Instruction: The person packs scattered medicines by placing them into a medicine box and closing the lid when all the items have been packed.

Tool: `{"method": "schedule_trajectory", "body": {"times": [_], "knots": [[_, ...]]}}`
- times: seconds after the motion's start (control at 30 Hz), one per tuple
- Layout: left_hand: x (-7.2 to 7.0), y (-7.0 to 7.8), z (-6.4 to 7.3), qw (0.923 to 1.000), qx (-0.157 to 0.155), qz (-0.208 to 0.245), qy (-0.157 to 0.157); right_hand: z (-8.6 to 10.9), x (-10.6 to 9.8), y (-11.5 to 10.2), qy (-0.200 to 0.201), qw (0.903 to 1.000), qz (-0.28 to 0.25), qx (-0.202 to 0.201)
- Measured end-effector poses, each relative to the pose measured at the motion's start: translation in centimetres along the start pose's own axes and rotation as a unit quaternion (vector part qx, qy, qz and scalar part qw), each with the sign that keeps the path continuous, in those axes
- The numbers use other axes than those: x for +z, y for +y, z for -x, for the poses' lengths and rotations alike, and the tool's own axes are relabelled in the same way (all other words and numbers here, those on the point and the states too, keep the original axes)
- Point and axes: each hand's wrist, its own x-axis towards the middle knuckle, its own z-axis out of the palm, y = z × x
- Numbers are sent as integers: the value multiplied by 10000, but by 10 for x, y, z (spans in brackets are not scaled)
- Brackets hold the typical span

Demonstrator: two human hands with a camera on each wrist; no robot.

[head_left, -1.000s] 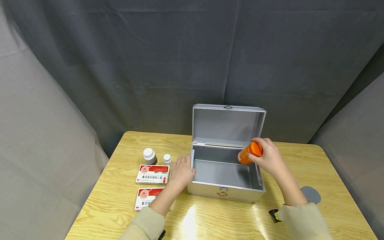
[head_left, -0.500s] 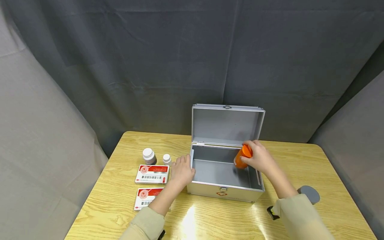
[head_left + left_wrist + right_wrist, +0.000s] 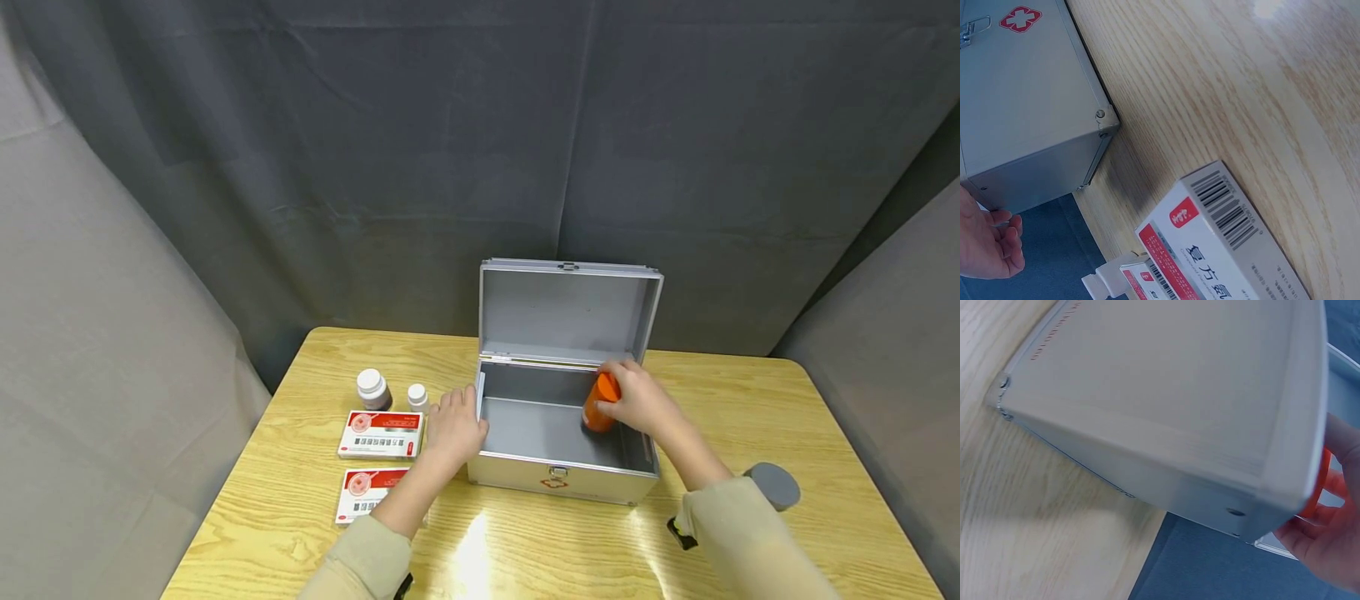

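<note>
Right hand (image 3: 636, 402) has the orange bottle (image 3: 596, 417) gripped near-upright, well right of the loosely bent left hand (image 3: 456, 427), whose hold I can't tell tbh.

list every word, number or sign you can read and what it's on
"复方氨": nearer medicine box, left wrist view; the rest is cut off
White cross on red: front of the silver case
Too small or blurred: barcode digits and fine print on that box, farther medicine box, red marks on the case
Orange bottle: nothing readable
</note>
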Motion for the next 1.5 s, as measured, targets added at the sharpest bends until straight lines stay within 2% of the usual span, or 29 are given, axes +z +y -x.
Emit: {"method": "schedule_trajectory", "body": {"times": [0.43,0.97,1.5], "knots": [[-1,1,0,10000,2,28,3,0,14,5,-266,9993,196,147],[-1,1,0,9999,-29,51,-102,-2,19,4,-433,9976,515,158],[0,0,-1,9999,-47,71,-91,-3,26,5,-376,9966,720,119]]}}
